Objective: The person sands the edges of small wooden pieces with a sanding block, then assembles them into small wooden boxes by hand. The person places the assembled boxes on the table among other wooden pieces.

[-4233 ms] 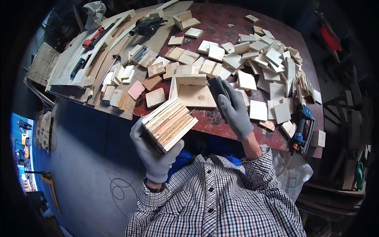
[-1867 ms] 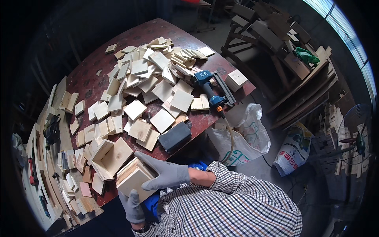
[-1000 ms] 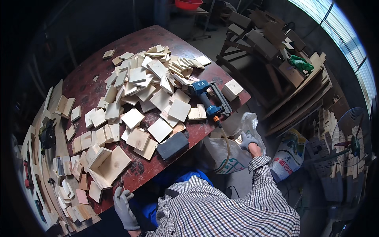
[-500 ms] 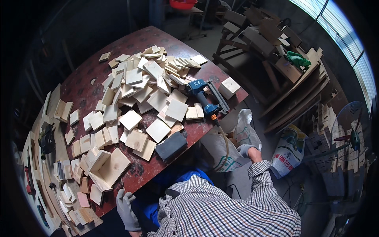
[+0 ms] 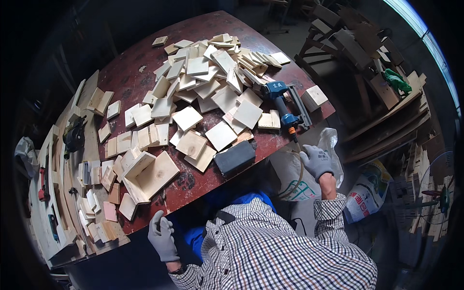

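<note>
With the left hand (image 5: pixel 162 238) hanging empty, fingers loosely bent, the right hand (image 5: pixel 317 163), its grip unclear, is hovering at a white sack (image 5: pixel 285 169), risking snagging the hose (image 5: pixel 302 171) just left of it and dragging down the nail gun (image 5: pixel 281 104) beyond.

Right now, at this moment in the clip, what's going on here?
A person's gloved right hand is at the mouth of a white sack beside the red table; whether it holds anything is unclear. The left hand is empty near the table edge. Loose wooden pieces, an open-sided wooden box and a blue air tool lie on the table.
</note>
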{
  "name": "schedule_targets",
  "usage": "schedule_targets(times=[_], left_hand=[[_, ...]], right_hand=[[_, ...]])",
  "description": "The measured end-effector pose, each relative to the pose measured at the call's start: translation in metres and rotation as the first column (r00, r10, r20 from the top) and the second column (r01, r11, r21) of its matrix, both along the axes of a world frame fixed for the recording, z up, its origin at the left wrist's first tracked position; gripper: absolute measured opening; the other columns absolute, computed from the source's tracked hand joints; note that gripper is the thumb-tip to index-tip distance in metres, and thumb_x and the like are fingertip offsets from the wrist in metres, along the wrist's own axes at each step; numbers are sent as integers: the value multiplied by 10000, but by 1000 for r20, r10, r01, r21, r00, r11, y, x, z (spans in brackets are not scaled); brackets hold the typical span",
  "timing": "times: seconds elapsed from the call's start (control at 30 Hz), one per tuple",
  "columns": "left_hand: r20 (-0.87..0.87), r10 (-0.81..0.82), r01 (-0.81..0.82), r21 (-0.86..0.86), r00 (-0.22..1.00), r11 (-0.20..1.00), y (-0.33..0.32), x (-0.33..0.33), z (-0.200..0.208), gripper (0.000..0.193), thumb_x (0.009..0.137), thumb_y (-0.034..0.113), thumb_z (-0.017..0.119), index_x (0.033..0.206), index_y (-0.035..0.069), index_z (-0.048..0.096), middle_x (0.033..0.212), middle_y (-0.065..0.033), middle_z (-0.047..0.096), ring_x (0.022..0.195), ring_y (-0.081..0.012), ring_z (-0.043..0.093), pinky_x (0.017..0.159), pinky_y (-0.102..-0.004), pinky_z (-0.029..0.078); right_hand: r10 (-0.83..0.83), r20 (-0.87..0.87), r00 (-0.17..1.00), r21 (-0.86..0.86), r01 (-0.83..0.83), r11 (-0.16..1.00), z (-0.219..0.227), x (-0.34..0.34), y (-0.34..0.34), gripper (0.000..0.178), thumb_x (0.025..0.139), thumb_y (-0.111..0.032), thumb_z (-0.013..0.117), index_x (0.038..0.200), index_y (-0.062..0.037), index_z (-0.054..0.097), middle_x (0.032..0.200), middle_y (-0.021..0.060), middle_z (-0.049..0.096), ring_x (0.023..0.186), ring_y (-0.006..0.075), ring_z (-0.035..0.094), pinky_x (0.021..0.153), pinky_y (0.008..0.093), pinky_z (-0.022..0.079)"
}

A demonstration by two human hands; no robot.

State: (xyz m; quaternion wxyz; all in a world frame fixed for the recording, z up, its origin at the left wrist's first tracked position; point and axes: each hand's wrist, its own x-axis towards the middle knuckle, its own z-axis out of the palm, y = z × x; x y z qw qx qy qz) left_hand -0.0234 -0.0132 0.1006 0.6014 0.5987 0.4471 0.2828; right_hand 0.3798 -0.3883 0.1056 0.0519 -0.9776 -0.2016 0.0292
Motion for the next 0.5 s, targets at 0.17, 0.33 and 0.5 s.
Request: schedule_targets(times=[0.17,0.33,0.5], left_hand=[[97,104,-107,25,990,994,-8,-21,-9,396,1105,263,606,1311,-71,655,874,-46,693,722,-107,624,650,-245,494],[-257,157,-68,324,954,944,-21,-33,1,630,890,-9,643,1511,44,552,1586,-166,447,1495,-309,456,1172,-422,444],[-320,336,-88,596,886,798,-29,-30,-2,758,893,209,813,1563,57,492,1585,-197,470,1489,-379,424,1237,-494,350]], right_hand=[[169,56,984,136,-175,975,9,-17,53,348,1005,-380,641,1234,-128,710,1032,134,744,988,361,713,875,486,543],[421,144,895,250,-445,860,14,-32,97,513,962,-338,729,1403,-99,620,1179,147,693,1097,360,653,961,469,496],[659,201,725,203,-689,696,13,-47,146,947,781,-395,882,1571,-91,456,1538,146,505,1447,377,453,1176,514,361]])
